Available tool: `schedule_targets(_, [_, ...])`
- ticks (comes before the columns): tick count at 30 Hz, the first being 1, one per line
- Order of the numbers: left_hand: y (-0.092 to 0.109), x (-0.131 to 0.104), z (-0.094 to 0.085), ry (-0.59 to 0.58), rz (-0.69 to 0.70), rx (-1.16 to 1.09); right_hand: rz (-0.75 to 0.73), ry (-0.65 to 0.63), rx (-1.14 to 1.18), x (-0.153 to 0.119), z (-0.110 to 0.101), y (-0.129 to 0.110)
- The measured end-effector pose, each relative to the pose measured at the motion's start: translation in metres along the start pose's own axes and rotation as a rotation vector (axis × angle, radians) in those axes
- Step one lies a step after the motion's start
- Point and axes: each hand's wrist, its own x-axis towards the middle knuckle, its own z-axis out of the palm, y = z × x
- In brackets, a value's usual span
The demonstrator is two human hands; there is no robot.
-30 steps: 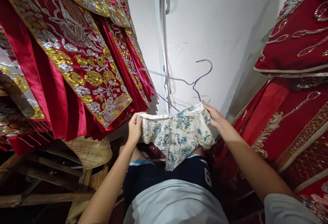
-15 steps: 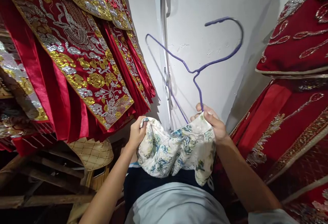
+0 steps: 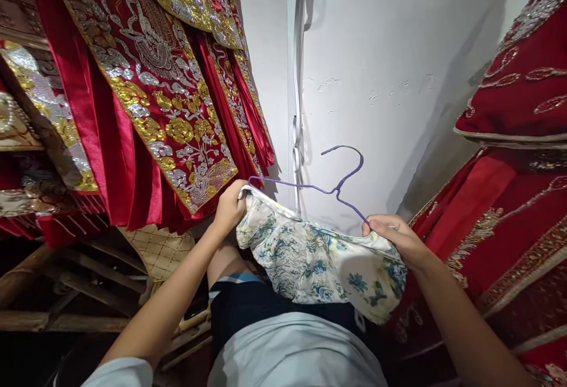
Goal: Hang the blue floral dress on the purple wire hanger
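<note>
A white garment with a blue and green floral print [image 3: 305, 251] is stretched between both hands in front of my body. My left hand [image 3: 231, 207] is closed on its upper left corner. A thin purple clothes hanger [image 3: 305, 185] rises behind the upper edge, hook up, with its left end close by my left fingers and the cloth corner. On the other side, my right hand [image 3: 394, 236] pinches the upper right part of the cloth, where the hanger's right arm runs down to the fingertips. The hanger's lower part is hidden behind the cloth.
Red garments with gold and silver embroidery [image 3: 177, 109] hang at the left. More red beaded garments [image 3: 509, 198] hang close on the right. A white wall [image 3: 376, 80] with a vertical strip stands ahead. Bamboo furniture [image 3: 66, 321] is at the lower left.
The hanger has come down, and its left end is now at the garment's left corner. My right hand has moved right and slightly down, spreading the cloth wider.
</note>
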Motion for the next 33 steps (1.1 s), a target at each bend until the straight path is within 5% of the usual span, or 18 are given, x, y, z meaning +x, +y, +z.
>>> schedule_targets(4, [0.018, 0.008, 0.011, 0.093, -0.144, -0.143, -0.022, -0.108, -0.023, 0.007, -0.001, 0.000])
schedule_targets(11, [0.033, 0.024, 0.016, 0.281, -0.384, -0.728, 0.038, -0.213, -0.032, 0.006, 0.001, -0.004])
schedule_targets(17, [0.021, 0.018, 0.013, 0.237, -0.312, -0.594, 0.037, 0.006, 0.205, -0.003, -0.007, -0.001])
schedule_targets(25, [0.022, 0.026, 0.022, 0.425, -0.418, -0.783, 0.151, -0.145, 0.250, -0.002, 0.014, 0.009])
schedule_targets(29, [0.028, 0.036, 0.027, 0.396, -0.541, -0.978, 0.250, -0.244, 0.305, -0.003, 0.028, 0.016])
schedule_targets(33, [0.036, 0.039, 0.016, 0.395, -0.457, -0.957, 0.254, -0.236, 0.297, -0.005, 0.027, 0.022])
